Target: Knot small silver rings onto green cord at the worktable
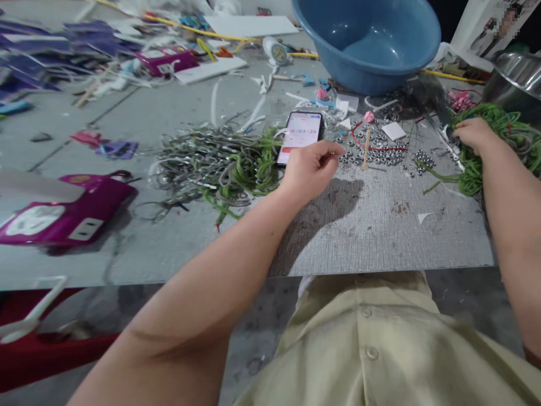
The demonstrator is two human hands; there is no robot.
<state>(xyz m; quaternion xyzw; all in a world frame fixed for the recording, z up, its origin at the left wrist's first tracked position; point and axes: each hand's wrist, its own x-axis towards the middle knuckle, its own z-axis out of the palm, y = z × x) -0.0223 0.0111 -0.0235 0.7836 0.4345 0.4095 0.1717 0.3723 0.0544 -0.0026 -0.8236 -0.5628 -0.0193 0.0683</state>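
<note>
At centre frame my left hand (pixel 310 169) hovers over the grey work board (pixel 380 231), fingers loosely curled and thumb tip close to the forefinger, nothing visibly pinched between them; if a bead is there, it is too small to tell. Just above the hand lies a phone (pixel 301 135) with a timer on its screen, and immediately to its right a scatter of small silver beads (pixel 380 152) spreads around a red cord loop (pixel 372 144) and a wooden stick (pixel 367 148).

At the right edge my right hand (pixel 474 134) presses into a pile of green cords (pixel 507 141), fingers bent down among the strands; whether they grip one I cannot tell.

Left of centre sits a tangled heap of grey and green cords (pixel 220 166), which I judge to be the finished lot, while the green pile at right and the loose beads look like stock not yet worked. By that reading the job is well under way, with plenty left on both sides.

A blue basin (pixel 367 39) stands at upper centre, a steel bowl (pixel 515 73) at upper right, a magenta toy case (pixel 67 211) at left, and purple scraps (pixel 51 45) litter the upper left.
</note>
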